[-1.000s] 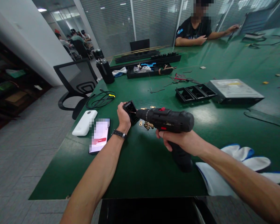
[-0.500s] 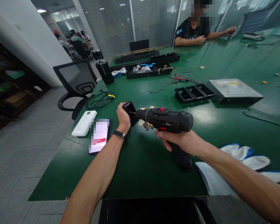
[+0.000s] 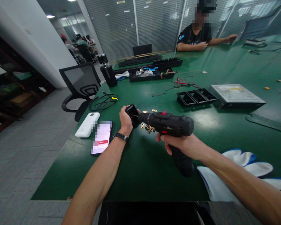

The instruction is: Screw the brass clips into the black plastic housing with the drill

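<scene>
Gripping a black power drill (image 3: 168, 123) by its handle, the right hand (image 3: 184, 144) has its fingers wrapped around below the body, the chuck pointing left. The left hand (image 3: 125, 121) holds a small black box-shaped part (image 3: 134, 120) from its left side, open face tilted toward the drill, and the thin bit reaches into that opening (whether it touches anything inside is too small to tell). Both are in front of the person, over the green table (image 3: 142, 181). Just beside the part lie a little heap of brass-coloured screws (image 3: 150, 129) and a few flat brass plates (image 3: 154, 110). Left of the left wrist are a lit phone (image 3: 102, 137) and a white device (image 3: 87, 124), with a coiled black cable (image 3: 105, 102) beyond. White gloves with blue edging (image 3: 257, 169) lie under the right forearm. Farther off, a black three-compartment frame (image 3: 199, 103) sits beside a silver metal box (image 3: 239, 93); across the table sits another person (image 3: 194, 39).
</scene>
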`<state>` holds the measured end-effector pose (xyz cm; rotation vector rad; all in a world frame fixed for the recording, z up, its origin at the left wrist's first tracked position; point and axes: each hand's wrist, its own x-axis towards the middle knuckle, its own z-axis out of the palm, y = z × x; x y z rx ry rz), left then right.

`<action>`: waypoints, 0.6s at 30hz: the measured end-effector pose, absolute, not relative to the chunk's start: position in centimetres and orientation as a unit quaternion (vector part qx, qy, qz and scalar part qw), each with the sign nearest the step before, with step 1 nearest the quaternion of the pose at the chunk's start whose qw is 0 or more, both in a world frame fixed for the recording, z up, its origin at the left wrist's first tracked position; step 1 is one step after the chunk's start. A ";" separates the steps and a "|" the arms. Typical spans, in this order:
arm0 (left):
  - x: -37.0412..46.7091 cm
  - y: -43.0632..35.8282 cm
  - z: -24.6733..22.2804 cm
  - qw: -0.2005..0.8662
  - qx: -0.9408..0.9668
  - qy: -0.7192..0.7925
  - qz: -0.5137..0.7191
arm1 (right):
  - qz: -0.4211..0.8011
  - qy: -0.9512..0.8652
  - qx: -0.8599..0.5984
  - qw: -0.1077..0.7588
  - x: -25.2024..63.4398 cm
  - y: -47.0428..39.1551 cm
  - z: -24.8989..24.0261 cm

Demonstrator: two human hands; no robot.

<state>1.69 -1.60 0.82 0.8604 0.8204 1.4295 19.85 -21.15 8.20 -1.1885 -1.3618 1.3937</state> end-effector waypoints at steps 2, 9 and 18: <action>1.7 -2.0 1.1 0.594 0.375 0.356 0.616 | 0.556 -0.540 -0.470 0.422 19.8 -21.2 8.1; 0.9 -1.4 1.3 0.509 0.360 0.389 0.678 | 0.567 -0.535 -0.461 0.423 19.6 -21.1 8.1; -3.9 -8.6 10.4 0.413 0.448 0.327 0.722 | 0.591 -0.530 -0.412 0.447 19.7 -20.4 7.0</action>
